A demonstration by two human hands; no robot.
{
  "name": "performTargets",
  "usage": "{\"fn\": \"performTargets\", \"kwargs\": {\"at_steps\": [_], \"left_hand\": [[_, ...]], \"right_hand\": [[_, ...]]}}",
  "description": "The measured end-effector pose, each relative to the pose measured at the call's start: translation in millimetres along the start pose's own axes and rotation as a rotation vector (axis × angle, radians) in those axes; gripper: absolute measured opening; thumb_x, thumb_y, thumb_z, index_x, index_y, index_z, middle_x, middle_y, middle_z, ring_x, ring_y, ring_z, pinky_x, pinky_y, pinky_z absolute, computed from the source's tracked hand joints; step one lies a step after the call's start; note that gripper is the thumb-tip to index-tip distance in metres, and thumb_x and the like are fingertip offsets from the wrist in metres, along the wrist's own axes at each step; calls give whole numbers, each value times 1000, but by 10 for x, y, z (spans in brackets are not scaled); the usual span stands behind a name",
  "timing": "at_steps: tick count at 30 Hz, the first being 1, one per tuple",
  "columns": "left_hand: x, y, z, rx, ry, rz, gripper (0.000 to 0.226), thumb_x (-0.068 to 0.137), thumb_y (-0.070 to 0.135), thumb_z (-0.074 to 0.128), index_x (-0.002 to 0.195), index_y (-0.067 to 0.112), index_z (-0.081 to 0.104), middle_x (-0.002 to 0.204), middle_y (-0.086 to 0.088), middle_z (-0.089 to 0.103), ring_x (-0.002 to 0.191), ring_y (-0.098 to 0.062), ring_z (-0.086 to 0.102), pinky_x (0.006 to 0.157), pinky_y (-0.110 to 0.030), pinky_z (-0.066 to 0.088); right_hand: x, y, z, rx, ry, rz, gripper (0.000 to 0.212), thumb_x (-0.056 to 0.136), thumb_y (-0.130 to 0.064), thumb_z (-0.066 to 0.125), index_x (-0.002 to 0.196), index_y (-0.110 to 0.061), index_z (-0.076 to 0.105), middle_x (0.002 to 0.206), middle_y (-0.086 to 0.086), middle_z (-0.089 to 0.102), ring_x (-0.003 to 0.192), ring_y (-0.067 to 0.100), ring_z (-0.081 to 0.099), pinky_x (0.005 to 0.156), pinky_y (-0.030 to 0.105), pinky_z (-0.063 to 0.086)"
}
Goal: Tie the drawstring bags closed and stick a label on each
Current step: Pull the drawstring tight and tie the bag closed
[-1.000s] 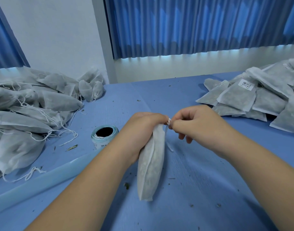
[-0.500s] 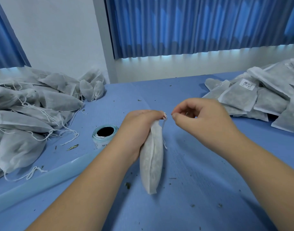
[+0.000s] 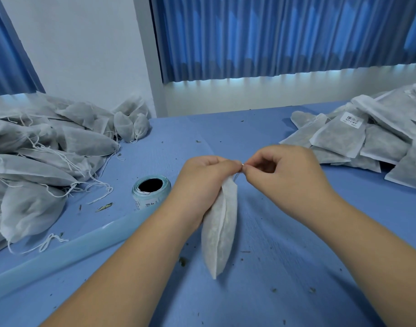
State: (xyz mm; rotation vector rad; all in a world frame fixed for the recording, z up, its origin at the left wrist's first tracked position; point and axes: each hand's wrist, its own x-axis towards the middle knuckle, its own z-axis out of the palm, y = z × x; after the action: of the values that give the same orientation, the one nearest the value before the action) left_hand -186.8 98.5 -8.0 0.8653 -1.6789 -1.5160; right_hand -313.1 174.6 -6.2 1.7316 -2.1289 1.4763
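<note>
A white filled drawstring bag (image 3: pixel 220 232) hangs upright over the blue table, seam toward me. My left hand (image 3: pixel 200 185) grips its gathered neck from the left. My right hand (image 3: pixel 282 175) pinches the white drawstring (image 3: pixel 242 165) at the bag's top, fingertips against my left thumb. A short loop of string shows just under the pinch. A roll of labels (image 3: pixel 150 192) stands on the table left of my left wrist, its pale blue backing strip (image 3: pixel 67 253) trailing toward the near left edge.
A heap of untied bags (image 3: pixel 37 161) with loose strings fills the left side. A pile of flat bags (image 3: pixel 372 142), one showing a barcode label (image 3: pixel 352 119), lies at the right. Dry plant crumbs dot the blue table (image 3: pixel 261 291). A wall and curtains stand behind.
My right hand, which had drawn a little apart from the left half a second ago, has come back against it at the bag's neck. The bag hangs slightly lower.
</note>
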Motion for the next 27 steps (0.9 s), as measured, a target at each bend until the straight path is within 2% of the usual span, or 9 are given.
{"fn": "performTargets", "kwargs": {"at_steps": [3,5,7,9,14,18,22,24,27], "left_hand": [[4,6,-23,48,-22,31,17,88,21,69,78,10,75,48,8,47,39,-4,40,41,-12,32],[10,10,-41,92,-26,43,17,89,24,70,75,16,74,49,10,49,41,-3,41,44,-15,34],[23,9,-64,132,-2,46,16,88,27,71,76,17,75,57,6,50,47,-8,41,50,-20,35],[34,4,-75,151,8,46,18,87,29,71,79,13,74,62,3,52,51,-11,42,53,-22,36],[-7,20,-23,199,-82,58,20,89,31,69,70,23,72,53,12,49,46,-7,40,47,-16,33],[8,33,-39,231,-3,97,24,90,29,68,68,23,69,47,14,44,41,-5,37,42,-14,32],[38,10,-59,363,115,161,22,92,23,65,71,16,64,43,16,46,35,-2,38,37,-9,29],[40,-9,-46,385,102,150,23,92,23,65,71,15,62,37,16,41,31,-3,35,34,-10,26],[27,-32,-16,380,55,131,20,93,26,65,81,10,68,40,16,41,31,-2,32,34,-10,26]], "right_hand": [[34,-4,-63,227,-41,187,19,78,-16,67,60,-19,65,50,-7,58,44,3,47,44,14,37],[69,-5,-123,426,-65,306,23,79,-11,63,56,-15,61,49,0,55,47,14,49,47,23,40],[98,2,-176,664,-66,387,32,79,-6,59,49,-18,57,51,2,49,49,19,45,45,26,37],[107,7,-204,872,-95,409,34,79,-4,57,48,-19,54,54,1,43,50,17,41,43,24,33],[67,-19,-143,1177,-204,347,10,67,-9,70,65,-12,61,56,-2,37,44,10,33,40,20,28],[61,-40,-176,1250,-309,452,7,69,-14,63,62,-12,61,56,-4,24,41,8,23,39,19,21],[91,-11,-262,1034,-506,677,8,66,-17,52,58,-15,49,59,-5,14,41,9,12,37,20,11],[80,-29,-250,1039,-514,662,9,66,-17,54,59,-15,50,60,-5,13,42,9,11,36,19,11],[55,-63,-204,1214,-439,569,8,71,-19,60,65,-13,59,58,-6,14,42,7,11,36,18,14]]}}
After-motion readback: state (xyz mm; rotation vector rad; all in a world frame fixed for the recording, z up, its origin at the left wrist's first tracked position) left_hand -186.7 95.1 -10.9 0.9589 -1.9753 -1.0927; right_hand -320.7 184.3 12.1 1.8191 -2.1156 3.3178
